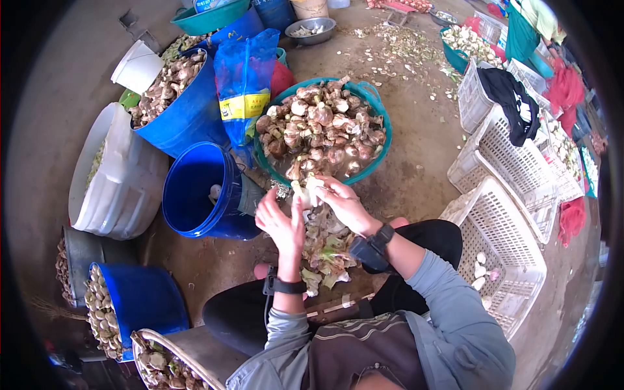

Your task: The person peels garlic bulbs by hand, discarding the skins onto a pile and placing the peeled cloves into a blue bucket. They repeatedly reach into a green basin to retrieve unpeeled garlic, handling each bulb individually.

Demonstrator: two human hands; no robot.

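My right hand (pixel 346 207) pinches a pale, partly peeled garlic-like bulb (pixel 312 190) between thumb and fingers. Just left of it, my left hand (pixel 281 224) has its fingers spread, the raised thumb close beside the bulb. Right behind both hands stands a round green basin (pixel 386 140) heaped with brown, soil-stained bulbs (pixel 322 116). Below the hands, a pile of papery skins and leafy scraps (pixel 327 240) lies on the floor between my legs. A blue bucket (pixel 198 188) stands to the left with a white bulb (pixel 215 192) inside.
White plastic crates (pixel 504 253) line the right side, the nearest holding a few white pieces (pixel 481 270). At left are a large blue tub (pixel 185 127) of bulbs, a white barrel (pixel 127 179) and a blue mesh bag (pixel 244 78). A person (pixel 530 29) works at the far right.
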